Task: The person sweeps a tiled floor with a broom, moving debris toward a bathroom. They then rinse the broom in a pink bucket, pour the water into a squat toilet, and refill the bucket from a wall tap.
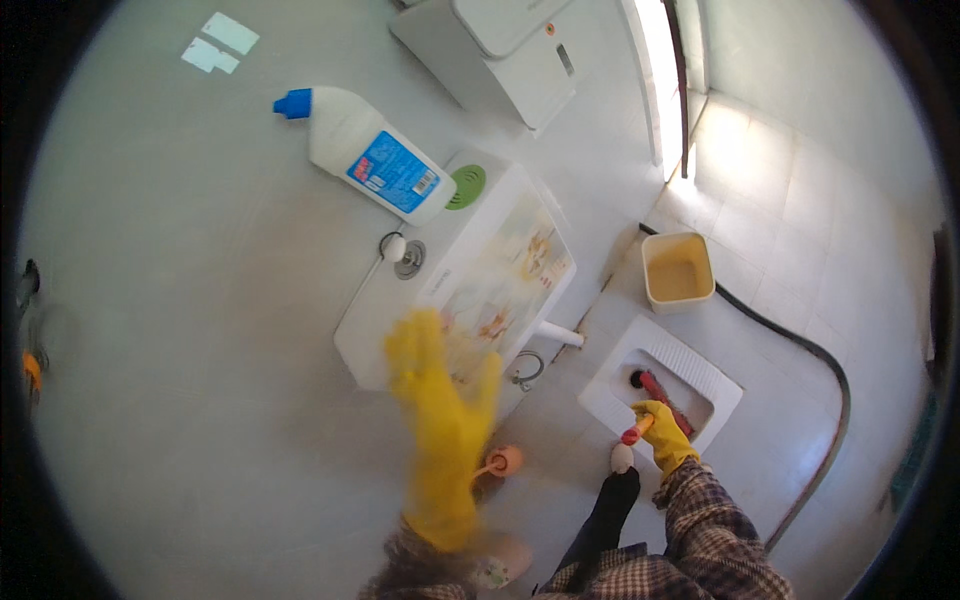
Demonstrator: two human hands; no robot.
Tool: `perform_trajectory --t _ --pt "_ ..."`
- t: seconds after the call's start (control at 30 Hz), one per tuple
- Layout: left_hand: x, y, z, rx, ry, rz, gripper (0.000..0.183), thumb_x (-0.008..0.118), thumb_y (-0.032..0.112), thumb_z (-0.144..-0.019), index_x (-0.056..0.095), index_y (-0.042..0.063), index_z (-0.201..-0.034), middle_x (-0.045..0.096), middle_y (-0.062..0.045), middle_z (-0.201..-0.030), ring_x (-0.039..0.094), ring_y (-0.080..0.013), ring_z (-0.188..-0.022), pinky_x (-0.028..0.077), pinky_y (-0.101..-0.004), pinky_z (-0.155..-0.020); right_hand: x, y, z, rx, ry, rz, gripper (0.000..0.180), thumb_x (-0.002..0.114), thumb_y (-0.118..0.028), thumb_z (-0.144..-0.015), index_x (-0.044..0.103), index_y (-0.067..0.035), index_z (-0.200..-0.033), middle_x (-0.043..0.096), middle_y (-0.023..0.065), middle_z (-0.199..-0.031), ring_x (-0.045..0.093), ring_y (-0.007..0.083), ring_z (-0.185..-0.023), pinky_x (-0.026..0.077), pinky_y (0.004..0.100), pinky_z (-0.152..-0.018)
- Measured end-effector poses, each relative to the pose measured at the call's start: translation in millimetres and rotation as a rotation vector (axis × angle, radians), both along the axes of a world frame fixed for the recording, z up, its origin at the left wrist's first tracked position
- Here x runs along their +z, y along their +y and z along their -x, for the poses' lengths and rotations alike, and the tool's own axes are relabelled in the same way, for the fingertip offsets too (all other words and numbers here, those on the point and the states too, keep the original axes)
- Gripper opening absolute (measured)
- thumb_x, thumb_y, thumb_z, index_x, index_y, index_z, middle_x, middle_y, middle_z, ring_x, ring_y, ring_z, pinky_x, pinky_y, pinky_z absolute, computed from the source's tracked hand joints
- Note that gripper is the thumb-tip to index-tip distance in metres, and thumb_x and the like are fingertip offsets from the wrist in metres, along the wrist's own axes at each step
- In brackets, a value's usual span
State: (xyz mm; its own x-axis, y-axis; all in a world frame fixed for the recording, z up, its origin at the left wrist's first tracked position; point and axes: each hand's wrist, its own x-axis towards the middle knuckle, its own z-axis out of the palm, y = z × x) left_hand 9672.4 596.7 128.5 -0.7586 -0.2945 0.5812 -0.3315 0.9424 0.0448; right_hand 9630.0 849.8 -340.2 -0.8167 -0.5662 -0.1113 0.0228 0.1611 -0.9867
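Yellow rubber gloves cover both hands. My left hand [442, 427] is raised with its fingers apart, blurred, in front of the lower edge of a white cistern [367, 330]; nothing shows in it. My right hand [664, 435] is closed around the orange handle [640, 429] of a brush. The brush's red head [664, 401] lies in the bowl of a white squat toilet [720, 375], beside the dark drain hole. A white bottle [345, 124] with a blue cap and a blue label rests on top of the cistern, next to a green disc [468, 187].
A cream plastic bin [678, 274] stands beyond the squat toilet. A dark hose [817, 349] curves across the tiled floor. An orange toilet-brush holder [504, 460] stands by my left forearm. A white wall-mounted box [499, 60] is at the top.
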Motion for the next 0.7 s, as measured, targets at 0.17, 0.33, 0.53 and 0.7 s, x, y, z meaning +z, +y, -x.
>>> perform_trajectory --t 0.17,0.33,0.53,0.7 --pt "10.2 -85.0 43.2 0.092 -0.076 0.116 0.074 0.086 0.028 -0.085 0.056 -0.005 -0.144 0.064 -0.026 -0.137 0.057 -0.0426 -0.132 0.038 -0.0524 -0.117 -10.9 21.2 -7.8 -0.117 -0.100 0.037 0.028 0.071 0.000 -0.084 0.077 0.000 -0.111 0.074 0.0083 -0.088 0.068 0.0175 -0.081 0.052 0.0301 -0.074" --pt "2.9 -92.4 48.5 0.079 0.141 -0.219 0.073 0.085 0.029 -0.085 0.057 -0.005 -0.143 0.063 -0.026 -0.140 0.057 -0.0425 -0.132 0.038 -0.0513 -0.118 7.9 28.2 -7.3 -0.054 -0.181 0.022 0.029 0.071 0.000 -0.083 0.077 0.000 -0.112 0.071 0.0054 -0.086 0.066 0.0154 -0.080 0.052 0.0294 -0.073" --pt "-6.9 -124.4 50.8 -0.029 -0.027 -0.021 0.079 0.083 0.035 -0.085 0.054 -0.006 -0.146 0.054 -0.029 -0.151 0.050 -0.0472 -0.140 0.032 -0.0576 -0.120 26.4 29.3 -7.2 0.047 -0.234 0.037 0.032 0.069 0.002 -0.090 0.071 0.003 -0.121 0.065 0.0012 -0.090 0.059 0.0097 -0.080 0.048 0.0251 -0.073" --pt "-6.5 -126.0 52.2 -0.035 -0.101 0.120 0.075 0.077 0.039 -0.089 0.055 -0.005 -0.146 0.057 -0.025 -0.151 0.053 -0.0461 -0.137 0.028 -0.0614 -0.121 16.6 27.2 -6.7 0.001 -0.251 -0.005 0.031 0.068 0.001 -0.090 0.071 0.004 -0.121 0.065 0.0010 -0.088 0.058 0.0092 -0.079 0.047 0.0244 -0.071"
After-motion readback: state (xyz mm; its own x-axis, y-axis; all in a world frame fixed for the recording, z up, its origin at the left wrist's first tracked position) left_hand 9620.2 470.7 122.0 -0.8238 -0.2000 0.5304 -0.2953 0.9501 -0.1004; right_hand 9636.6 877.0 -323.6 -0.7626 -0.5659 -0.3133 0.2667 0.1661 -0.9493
